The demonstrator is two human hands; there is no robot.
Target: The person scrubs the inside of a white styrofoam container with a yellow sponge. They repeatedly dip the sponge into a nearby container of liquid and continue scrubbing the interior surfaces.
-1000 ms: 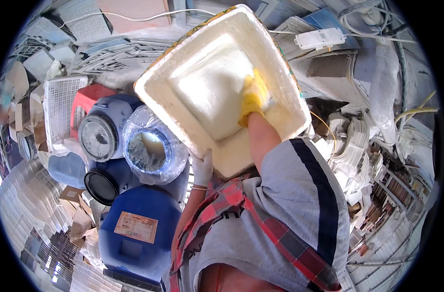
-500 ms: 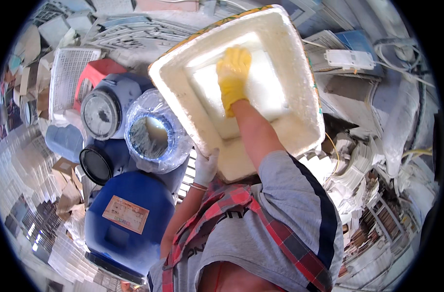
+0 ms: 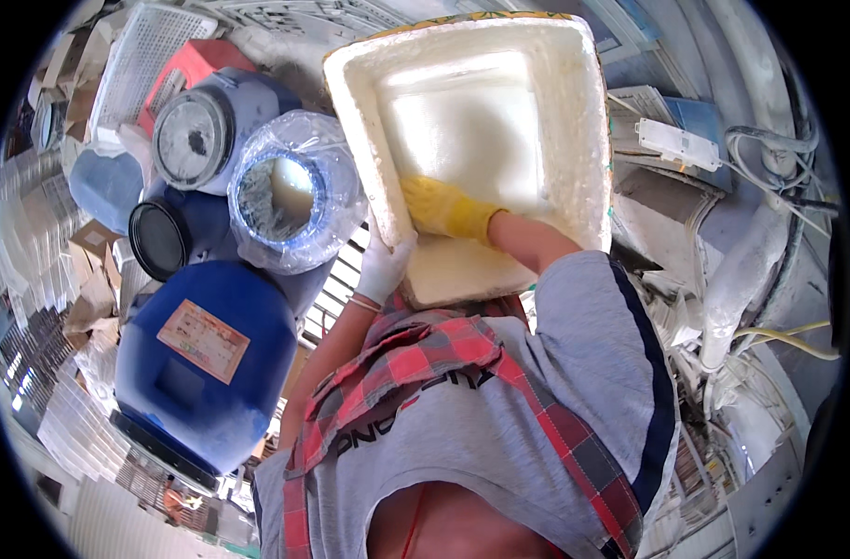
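Note:
A large off-white foam box [image 3: 574, 140] stands in front of me, its open top facing me and its inner walls bright and wet-looking. My right hand [image 3: 448, 207], in a yellow rubber glove, is inside the box. Its fingers reach out against the inner left wall near the close corner, with nothing visible in them. In a white glove, my left hand [image 3: 386, 265] grips the box from outside at that same corner; part of its fingers is hidden by the wall.
To the left, a drum lined with clear plastic [image 3: 341, 182] holds a cloudy liquid. Around it stand a blue drum [image 3: 220, 326], a grey-lidded drum [image 3: 194, 140], a red crate [image 3: 187, 70] and a white basket [image 3: 150, 65]. A white power strip [image 3: 678, 144] with cables lies right.
My right hand has moved from the box's far bottom toward me and left, to the near left inner wall. My left hand still holds the box, which appears shifted slightly in view.

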